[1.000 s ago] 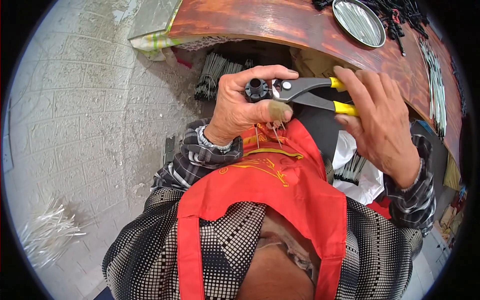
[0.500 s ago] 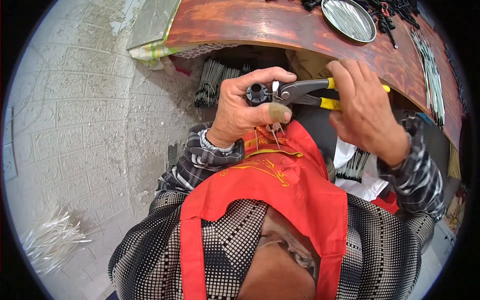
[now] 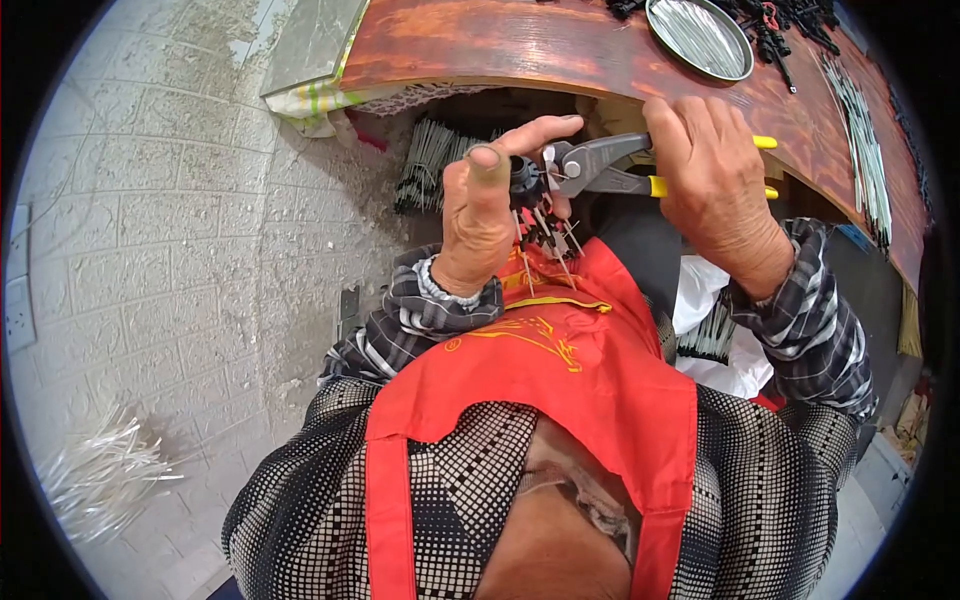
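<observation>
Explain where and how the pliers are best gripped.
Grip the pliers by the yellow handles, probably from the right: they extend that way, and the right hand wraps both, while the metal head points left toward the black part.

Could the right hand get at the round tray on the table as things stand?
Probably not for a full grasp: the right hand is wrapped around the yellow-handled pliers. The way itself looks free, though, with the round tray nearby on the table and nothing visible standing between.
</observation>
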Action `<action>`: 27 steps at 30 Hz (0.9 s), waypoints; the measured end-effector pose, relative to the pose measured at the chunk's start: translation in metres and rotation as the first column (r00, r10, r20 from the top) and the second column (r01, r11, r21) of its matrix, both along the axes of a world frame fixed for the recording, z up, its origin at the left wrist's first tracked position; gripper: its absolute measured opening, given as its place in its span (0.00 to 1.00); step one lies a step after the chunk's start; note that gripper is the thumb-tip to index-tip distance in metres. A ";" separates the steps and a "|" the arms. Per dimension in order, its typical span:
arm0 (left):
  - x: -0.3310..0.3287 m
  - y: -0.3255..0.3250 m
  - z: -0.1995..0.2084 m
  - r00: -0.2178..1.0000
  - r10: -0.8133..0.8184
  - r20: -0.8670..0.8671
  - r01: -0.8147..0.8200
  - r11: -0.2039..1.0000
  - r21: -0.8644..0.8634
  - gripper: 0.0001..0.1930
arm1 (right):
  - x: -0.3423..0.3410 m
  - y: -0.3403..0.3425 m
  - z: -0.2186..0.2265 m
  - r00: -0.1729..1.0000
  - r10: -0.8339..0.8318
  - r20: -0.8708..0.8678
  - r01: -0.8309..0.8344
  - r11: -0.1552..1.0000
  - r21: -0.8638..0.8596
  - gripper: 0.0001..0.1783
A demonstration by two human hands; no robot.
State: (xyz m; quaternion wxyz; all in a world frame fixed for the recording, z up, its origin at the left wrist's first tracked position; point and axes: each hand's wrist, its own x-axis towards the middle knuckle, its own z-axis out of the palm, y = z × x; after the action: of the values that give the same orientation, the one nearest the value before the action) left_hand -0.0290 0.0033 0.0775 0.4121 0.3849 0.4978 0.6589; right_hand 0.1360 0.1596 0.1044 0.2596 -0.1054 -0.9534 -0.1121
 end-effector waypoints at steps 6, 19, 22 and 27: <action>0.008 -0.002 0.011 0.986 0.083 -0.142 -0.105 0.982 -0.160 0.55 | 0.005 -0.003 -0.009 0.986 0.062 0.156 0.008 0.912 -0.411 0.12; 0.005 -0.006 0.013 0.992 0.086 -0.094 -0.093 0.993 -0.074 0.38 | 0.008 -0.023 0.008 0.968 -0.016 0.250 0.142 0.857 -0.495 0.11; 0.005 -0.006 0.013 0.991 0.104 -0.086 -0.113 0.988 -0.109 0.37 | 0.008 -0.039 -0.010 0.985 -0.034 0.169 0.126 0.812 -0.569 0.11; 0.003 -0.007 0.016 0.988 0.118 -0.099 -0.130 0.983 -0.129 0.38 | 0.007 -0.034 -0.006 0.984 -0.033 0.175 0.130 0.805 -0.579 0.10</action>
State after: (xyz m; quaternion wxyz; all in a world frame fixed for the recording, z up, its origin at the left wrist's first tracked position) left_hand -0.0259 -0.0033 0.0932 0.3724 0.3536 0.5826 0.6300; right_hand 0.1425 0.1252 0.0981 0.1336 -0.2125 -0.9530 0.1695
